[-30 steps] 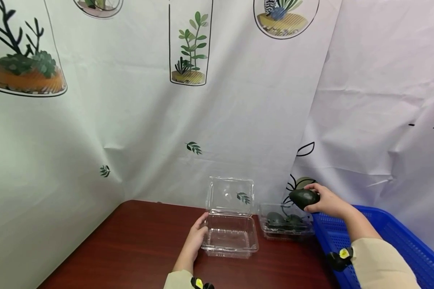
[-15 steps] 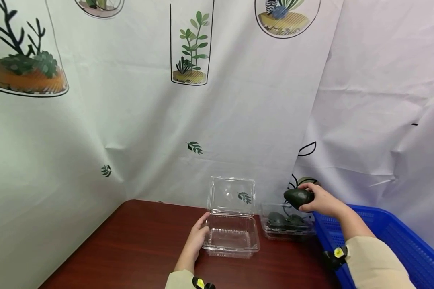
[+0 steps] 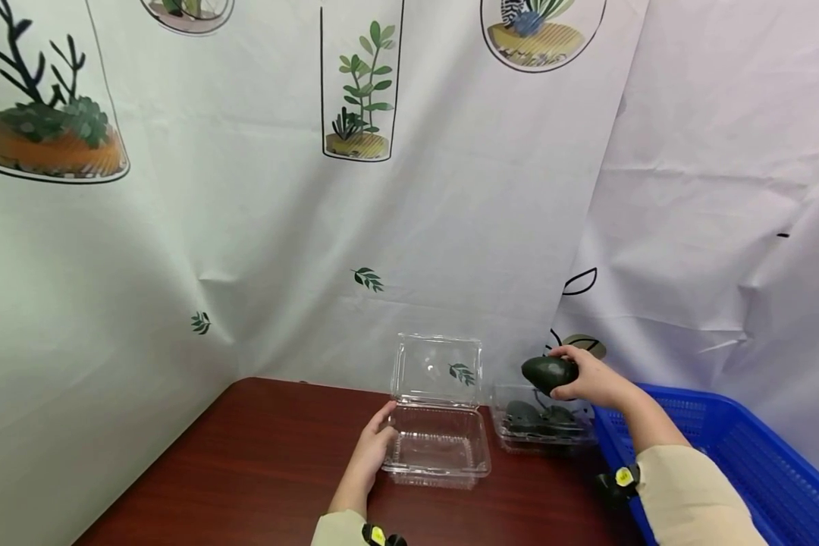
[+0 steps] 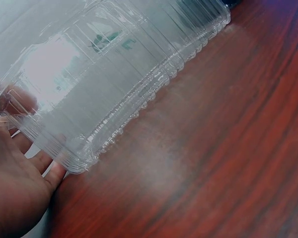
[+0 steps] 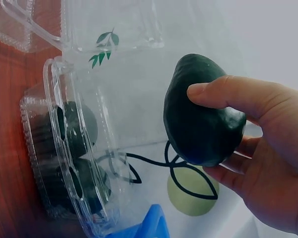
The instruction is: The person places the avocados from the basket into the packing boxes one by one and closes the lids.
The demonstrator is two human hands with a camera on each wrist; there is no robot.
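Right hand (image 3: pixel 590 377) grips a dark avocado (image 3: pixel 549 374) between curled fingers and thumb, held in the air just above a closed clear box (image 3: pixel 542 425) with two more avocados inside. Left hand (image 3: pixel 371 453), fingers fairly straight, rests against the left wall of an open, empty clear clamshell (image 3: pixel 437 447) on the red-brown table (image 3: pixel 246 470). A blue basket (image 3: pixel 757 462) stands at the right.

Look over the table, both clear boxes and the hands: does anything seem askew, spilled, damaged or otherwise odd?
Nothing stands out. The empty clear box sits flat on the table, lid upright, the left hand at its side. The second box holds avocados. The right hand grips one avocado in the air above it.
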